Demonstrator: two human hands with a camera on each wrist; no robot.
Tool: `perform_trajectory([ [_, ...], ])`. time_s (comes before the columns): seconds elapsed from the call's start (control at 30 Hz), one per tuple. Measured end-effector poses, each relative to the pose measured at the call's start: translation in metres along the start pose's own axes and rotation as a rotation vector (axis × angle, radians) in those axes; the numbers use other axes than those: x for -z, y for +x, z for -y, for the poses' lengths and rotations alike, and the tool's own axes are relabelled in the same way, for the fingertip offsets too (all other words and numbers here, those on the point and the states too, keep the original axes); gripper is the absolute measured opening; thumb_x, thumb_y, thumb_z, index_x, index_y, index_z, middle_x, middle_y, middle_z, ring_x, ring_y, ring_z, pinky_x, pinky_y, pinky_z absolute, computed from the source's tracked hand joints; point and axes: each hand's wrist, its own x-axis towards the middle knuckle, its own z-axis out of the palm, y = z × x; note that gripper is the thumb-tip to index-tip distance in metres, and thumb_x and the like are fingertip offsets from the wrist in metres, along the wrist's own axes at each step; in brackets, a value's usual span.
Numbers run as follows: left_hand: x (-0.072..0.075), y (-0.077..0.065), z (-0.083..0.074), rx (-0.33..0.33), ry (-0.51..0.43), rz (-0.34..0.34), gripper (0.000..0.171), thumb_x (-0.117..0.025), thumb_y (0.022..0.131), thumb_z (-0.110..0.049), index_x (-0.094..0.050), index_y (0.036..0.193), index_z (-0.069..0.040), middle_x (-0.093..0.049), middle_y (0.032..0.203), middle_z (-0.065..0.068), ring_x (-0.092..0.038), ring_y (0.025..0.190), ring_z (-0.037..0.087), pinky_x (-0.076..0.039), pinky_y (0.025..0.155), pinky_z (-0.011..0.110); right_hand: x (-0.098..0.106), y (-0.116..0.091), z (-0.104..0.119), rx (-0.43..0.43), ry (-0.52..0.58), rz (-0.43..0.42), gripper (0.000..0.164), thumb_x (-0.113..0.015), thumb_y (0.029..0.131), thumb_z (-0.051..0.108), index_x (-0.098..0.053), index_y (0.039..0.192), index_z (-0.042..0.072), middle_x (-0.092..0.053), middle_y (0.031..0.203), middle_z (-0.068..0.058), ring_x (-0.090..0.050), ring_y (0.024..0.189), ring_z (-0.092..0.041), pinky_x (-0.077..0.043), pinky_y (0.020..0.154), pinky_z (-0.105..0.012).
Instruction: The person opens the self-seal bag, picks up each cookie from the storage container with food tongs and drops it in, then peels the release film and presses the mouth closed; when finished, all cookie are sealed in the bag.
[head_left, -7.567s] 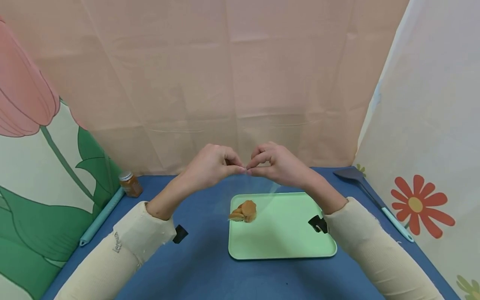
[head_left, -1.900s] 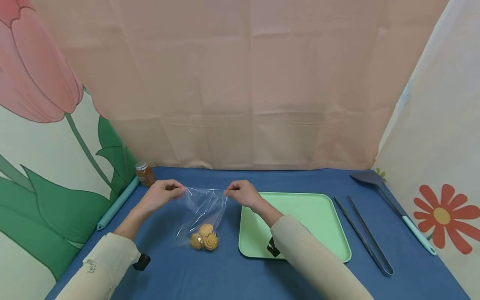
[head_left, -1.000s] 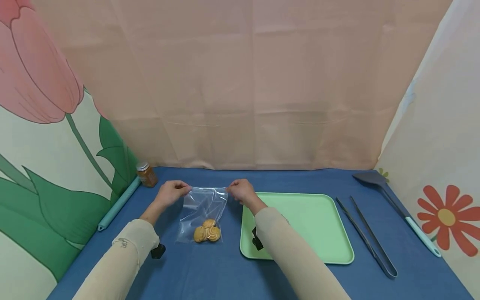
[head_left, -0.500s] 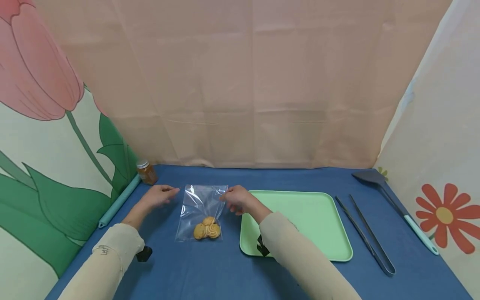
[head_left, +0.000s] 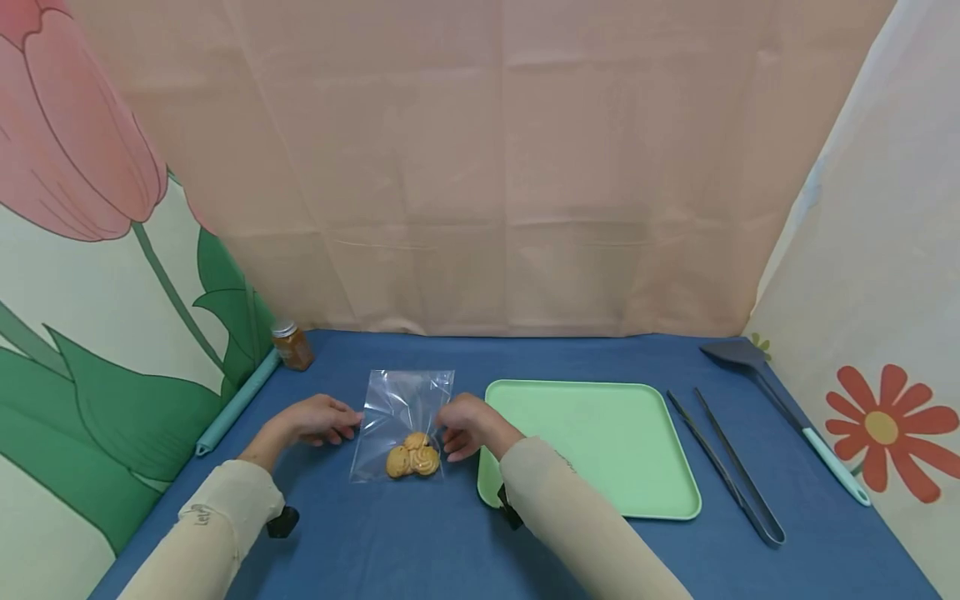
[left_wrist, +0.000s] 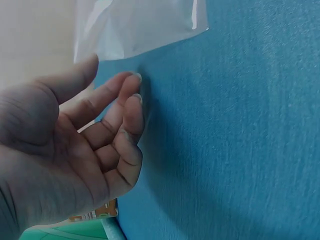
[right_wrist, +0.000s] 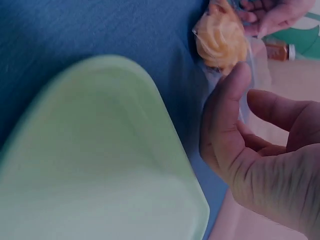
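Note:
A clear plastic bag (head_left: 390,400) lies flat on the blue cloth, its top edge away from me. Three round golden cookies (head_left: 413,455) are bunched in its lower end; one swirled cookie (right_wrist: 220,40) shows large in the right wrist view. My left hand (head_left: 318,419) is beside the bag's left edge, fingers loosely bent and thumb apart from them, as the left wrist view shows. At the right edge, close to the cookies, is my right hand (head_left: 467,425), its thumb and forefinger apart and nothing between them.
A pale green tray (head_left: 592,450) lies right of the bag, partly under my right forearm. Metal tongs (head_left: 731,471) and a dark spatula (head_left: 783,408) with a mint handle lie further right. At the back left stand a jar (head_left: 292,346) and a teal roll (head_left: 238,404).
The bag with the cookies has come down from over the tray onto the cloth at its left. Both hands have let go of its top corners and slid down along its sides.

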Motion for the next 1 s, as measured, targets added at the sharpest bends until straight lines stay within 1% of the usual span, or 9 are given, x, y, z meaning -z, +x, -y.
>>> perform_trajectory([
  [0.17,-0.007,0.003,-0.005,-0.014,0.013,-0.009,0.03,-0.059,0.102,-0.037,-0.073,0.103,-0.009,-0.069,0.092,0.002,-0.061,0.078,0.016,-0.043,0.064,0.029,-0.006,0.004,-0.003,0.003,0.033,-0.061,0.013,-0.06,0.098,0.008,-0.061,0.109,0.0,-0.054,0.071,-0.01,-0.054,0.059,-0.019,-0.059,0.063,-0.036],
  [0.23,-0.009,0.005,-0.006,-0.019,0.01,-0.013,0.029,-0.059,0.102,-0.035,-0.073,0.1,-0.01,-0.069,0.09,0.001,-0.061,0.077,0.016,-0.043,0.063,0.029,-0.008,0.005,-0.004,0.002,0.043,-0.081,0.01,-0.061,0.097,0.007,-0.063,0.104,0.0,-0.054,0.068,-0.009,-0.054,0.057,-0.018,-0.059,0.062,-0.036],
  [0.37,-0.012,0.007,-0.009,-0.024,0.013,-0.025,0.025,-0.06,0.102,-0.031,-0.074,0.098,-0.01,-0.068,0.086,0.0,-0.06,0.075,0.015,-0.041,0.062,0.028,-0.009,0.01,-0.006,0.0,0.057,-0.098,0.007,-0.062,0.097,0.006,-0.066,0.096,0.001,-0.053,0.063,-0.006,-0.053,0.053,-0.017,-0.057,0.056,-0.033],
  [0.47,-0.015,0.008,-0.012,-0.048,0.016,-0.045,0.025,-0.059,0.103,-0.028,-0.073,0.096,-0.008,-0.065,0.081,0.0,-0.059,0.073,0.015,-0.04,0.061,0.027,-0.008,0.01,-0.007,0.003,0.062,-0.1,0.007,-0.062,0.097,0.006,-0.067,0.094,0.002,-0.053,0.063,-0.006,-0.053,0.053,-0.016,-0.055,0.054,-0.031],
  [0.53,-0.017,0.01,-0.013,-0.068,0.011,-0.071,0.026,-0.058,0.103,-0.026,-0.072,0.094,-0.007,-0.062,0.078,0.0,-0.058,0.071,0.014,-0.039,0.059,0.027,-0.006,0.006,-0.006,0.011,0.052,-0.105,0.009,-0.062,0.097,0.005,-0.069,0.094,0.001,-0.054,0.064,-0.006,-0.053,0.054,-0.016,-0.053,0.053,-0.029],
  [0.63,-0.02,0.013,-0.013,-0.093,0.016,-0.128,0.027,-0.057,0.104,-0.024,-0.072,0.091,-0.006,-0.06,0.075,0.0,-0.055,0.069,0.014,-0.038,0.058,0.026,-0.001,0.006,-0.006,0.022,0.025,-0.105,0.01,-0.061,0.097,0.005,-0.069,0.093,-0.002,-0.054,0.064,-0.005,-0.052,0.054,-0.015,-0.052,0.052,-0.028],
  [0.8,-0.024,0.019,-0.011,-0.141,0.048,-0.214,0.026,-0.059,0.102,-0.021,-0.073,0.088,-0.005,-0.062,0.073,0.001,-0.052,0.065,0.014,-0.039,0.057,0.028,0.01,0.005,-0.002,0.005,-0.012,-0.065,0.012,-0.059,0.098,0.004,-0.067,0.093,-0.003,-0.053,0.063,-0.005,-0.052,0.052,-0.014,-0.05,0.05,-0.025],
  [0.93,-0.026,0.019,-0.014,-0.175,0.059,-0.227,0.026,-0.06,0.102,-0.02,-0.072,0.088,-0.002,-0.064,0.074,0.004,-0.052,0.064,0.014,-0.04,0.058,0.028,0.013,0.007,-0.002,-0.014,-0.026,-0.06,0.012,-0.058,0.098,0.003,-0.065,0.09,-0.001,-0.052,0.063,-0.005,-0.052,0.05,-0.013,-0.05,0.049,-0.025],
  [1.0,-0.026,0.018,-0.016,-0.17,0.047,-0.224,0.026,-0.06,0.102,-0.021,-0.073,0.089,-0.002,-0.065,0.075,0.004,-0.053,0.065,0.014,-0.04,0.058,0.028,0.013,0.008,-0.002,-0.019,-0.025,-0.062,0.014,-0.058,0.097,0.002,-0.063,0.083,0.0,-0.051,0.061,-0.005,-0.052,0.049,-0.013,-0.05,0.049,-0.026],
])
